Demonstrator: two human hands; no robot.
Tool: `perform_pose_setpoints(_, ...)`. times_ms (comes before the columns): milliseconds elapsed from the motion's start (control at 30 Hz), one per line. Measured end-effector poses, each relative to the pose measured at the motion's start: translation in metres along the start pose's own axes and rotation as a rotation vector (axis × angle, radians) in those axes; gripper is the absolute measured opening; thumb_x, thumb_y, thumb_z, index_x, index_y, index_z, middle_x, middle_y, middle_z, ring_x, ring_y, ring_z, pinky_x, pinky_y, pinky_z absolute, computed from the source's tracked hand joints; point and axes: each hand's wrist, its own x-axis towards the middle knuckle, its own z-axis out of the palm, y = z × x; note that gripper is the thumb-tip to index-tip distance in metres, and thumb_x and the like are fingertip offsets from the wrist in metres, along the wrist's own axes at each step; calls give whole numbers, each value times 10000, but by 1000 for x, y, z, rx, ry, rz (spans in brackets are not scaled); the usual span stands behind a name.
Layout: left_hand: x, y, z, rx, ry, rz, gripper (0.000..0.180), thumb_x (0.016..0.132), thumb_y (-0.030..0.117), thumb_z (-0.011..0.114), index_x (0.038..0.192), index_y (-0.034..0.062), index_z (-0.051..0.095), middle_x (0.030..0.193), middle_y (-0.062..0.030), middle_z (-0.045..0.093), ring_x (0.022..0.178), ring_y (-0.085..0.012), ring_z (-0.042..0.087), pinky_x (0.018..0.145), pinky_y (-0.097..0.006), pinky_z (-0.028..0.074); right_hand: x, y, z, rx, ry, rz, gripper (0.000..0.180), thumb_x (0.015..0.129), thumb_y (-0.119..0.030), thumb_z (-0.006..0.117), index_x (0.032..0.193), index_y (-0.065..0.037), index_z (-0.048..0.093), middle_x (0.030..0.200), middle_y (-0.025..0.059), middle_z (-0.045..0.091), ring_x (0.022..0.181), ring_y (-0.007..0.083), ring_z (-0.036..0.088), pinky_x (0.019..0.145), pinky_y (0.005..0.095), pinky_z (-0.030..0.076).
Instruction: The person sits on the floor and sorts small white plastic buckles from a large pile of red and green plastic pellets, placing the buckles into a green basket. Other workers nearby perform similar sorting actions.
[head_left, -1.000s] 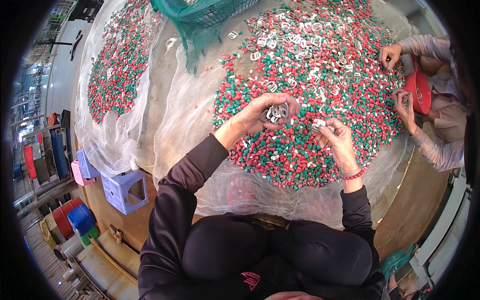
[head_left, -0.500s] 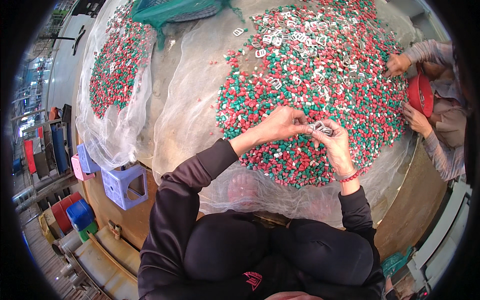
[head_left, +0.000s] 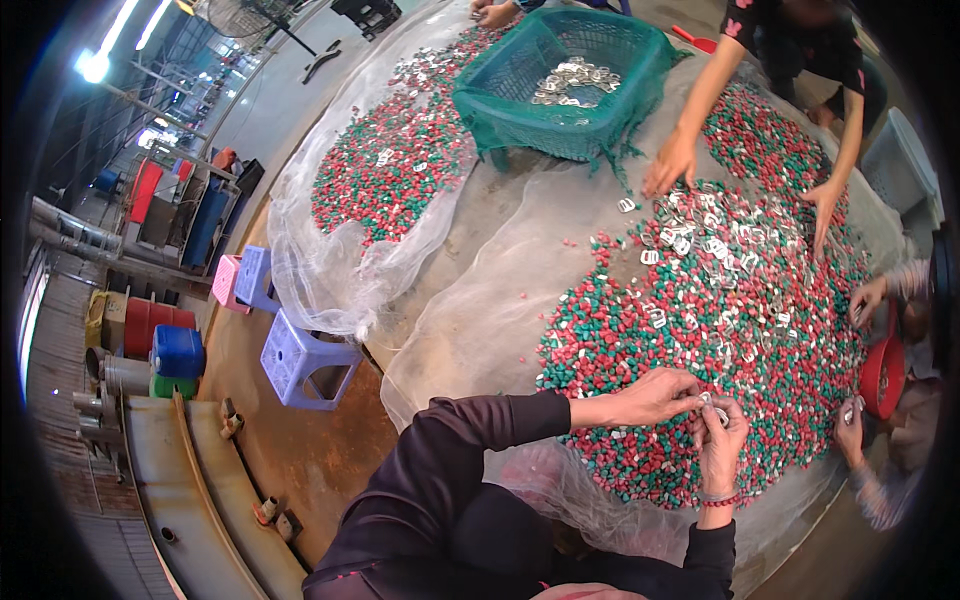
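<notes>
My left hand (head_left: 652, 398) and my right hand (head_left: 722, 445) meet over a wide heap of small red, green and white stones (head_left: 620, 345). Silvery metal slide buckles (head_left: 721, 415) sit in the closed fingers of the right hand, partly hidden by them. Thumb and forefinger of the left hand pinch at a buckle's edge by the right fingertips. More buckles (head_left: 715, 245) lie scattered on the far part of the heap. A pale mesh cloth (head_left: 470, 310) spreads beneath the stones.
A green net-draped basket (head_left: 560, 135) holding buckles stands at the back. Left lies a smaller stone heap (head_left: 385, 165); beyond the table edge are purple stools (head_left: 300, 360). Co-workers' hands (head_left: 675, 160) reach in at the back and right, near a red bowl (head_left: 882, 375).
My view has swung up and left, bringing the whole basket and another person's arms into sight. My hands stay together at the buckles.
</notes>
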Motion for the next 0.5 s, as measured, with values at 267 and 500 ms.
perform_pose_setpoints(267, 5, -7, -6, -357, -168, 3, 258, 855, 165, 628, 1014, -32, 676, 895, -127, 698, 807, -189, 653, 732, -337, 499, -1, 0, -3, -206, 7, -79, 275, 874, -23, 622, 1108, -46, 479, 732, 15, 554, 463, 53, 453, 380, 179, 315)
perform_pose_setpoints(500, 7, -2, -10, -255, -103, 42, 303, 880, 254, 646, 968, -35, 655, 792, -123, 657, 719, -204, 614, 642, -370, 462, 9, 8, -15, -100, 52, -99, 268, 881, -18, 611, 1117, -30, 484, 790, 11, 543, 557, 49, 496, 434, 162, 372)
